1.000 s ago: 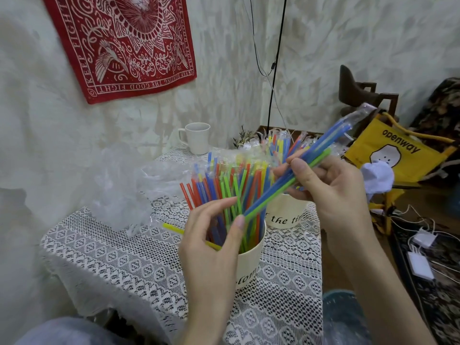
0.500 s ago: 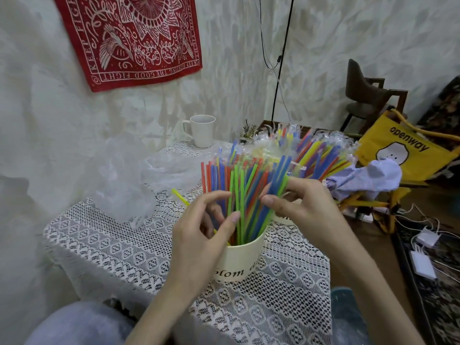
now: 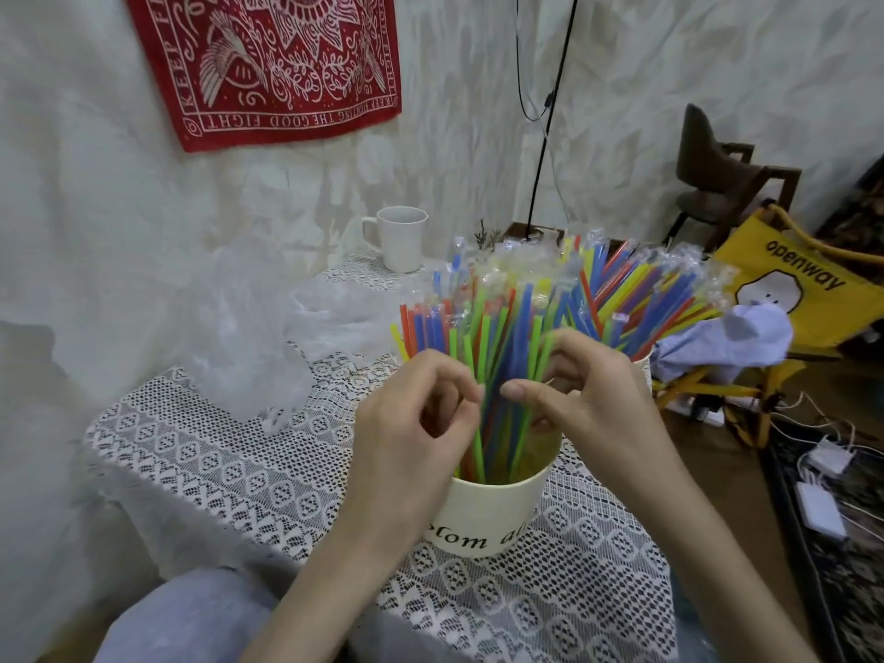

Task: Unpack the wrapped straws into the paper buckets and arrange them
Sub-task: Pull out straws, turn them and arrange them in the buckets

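The bare straws stood in the near bucket, fanned out above its rim, and they looked light, thin and smooth, so I judge they would bend or slip easily and were best taken at the middle of the shaft, several together. The left hand was just left of the straws, its fingers curled with thumb and forefinger pinching one or two of them. The right hand was on the right side, with its fingers bent around a few straws and the thumb pointing left. Behind the bucket stood the wrapped straws, in a second bucket that was mostly hidden. Farther behind the bucket, to the left, were a mug and crumpled plastic.
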